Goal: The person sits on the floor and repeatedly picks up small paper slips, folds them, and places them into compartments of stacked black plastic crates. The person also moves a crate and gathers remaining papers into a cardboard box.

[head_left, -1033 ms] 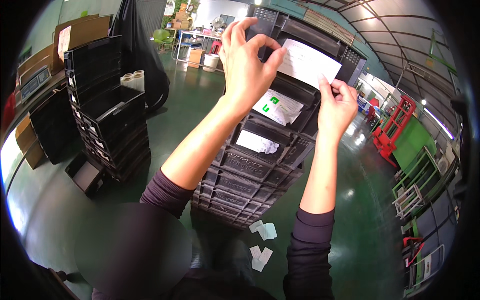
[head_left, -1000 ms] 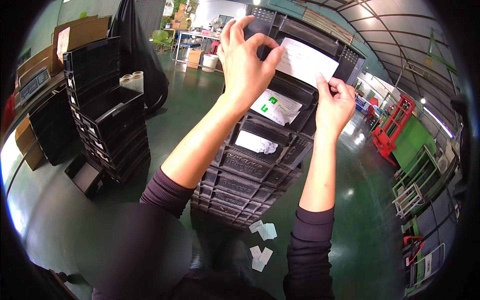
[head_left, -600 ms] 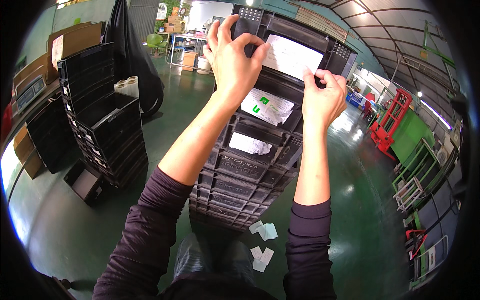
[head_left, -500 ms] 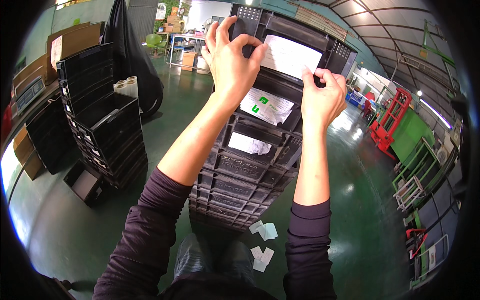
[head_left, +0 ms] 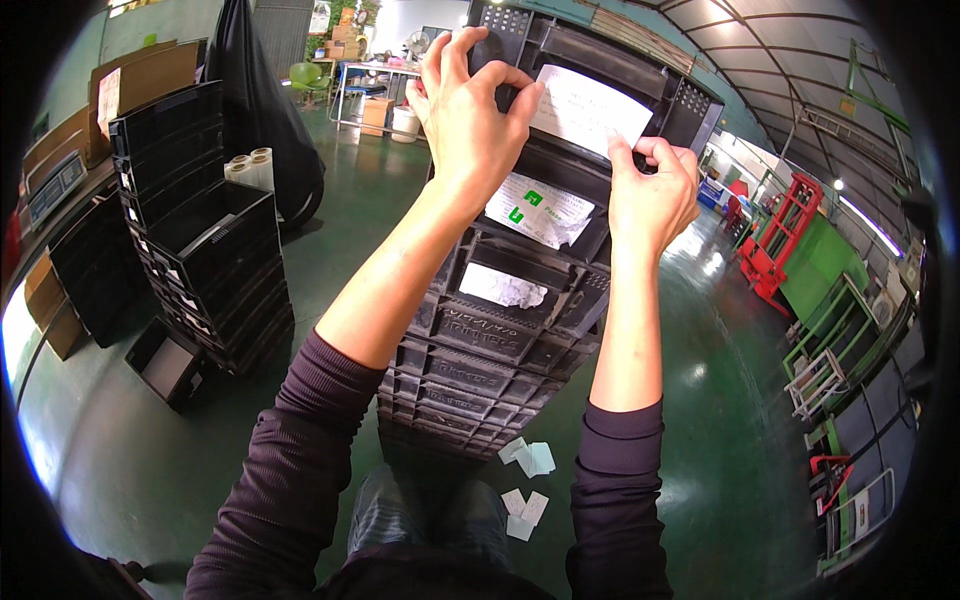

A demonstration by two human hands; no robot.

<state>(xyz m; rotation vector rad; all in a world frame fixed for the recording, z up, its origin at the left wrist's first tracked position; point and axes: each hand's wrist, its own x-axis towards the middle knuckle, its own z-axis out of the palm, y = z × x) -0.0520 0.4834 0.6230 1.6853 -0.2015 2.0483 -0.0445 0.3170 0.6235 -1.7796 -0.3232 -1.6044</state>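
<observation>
A white paper label [head_left: 588, 108] lies against the front of the top black plastic crate [head_left: 690, 118], slightly bowed. My left hand [head_left: 472, 130] pinches its left edge between thumb and forefinger, the other fingers curled up near the crate's rim. At the label's lower right corner, my right hand [head_left: 652, 195] is closed with the thumb on the paper. Just below, a white label with green marks [head_left: 540, 212] is stuck on, its right edge ragged. Lower on the crate stack [head_left: 470, 345] sits a torn white label [head_left: 500, 287].
Paper scraps [head_left: 527, 458] lie on the green floor beside the stack's foot. Left stands another stack of black crates [head_left: 215, 290], with a small open bin [head_left: 165, 365] before it. A red lifting machine [head_left: 785, 235] and green metal frames [head_left: 815, 355] line the right.
Both hands and the label sit slightly farther right in the picture, along with the crate stack. The grip on the label looks the same.
</observation>
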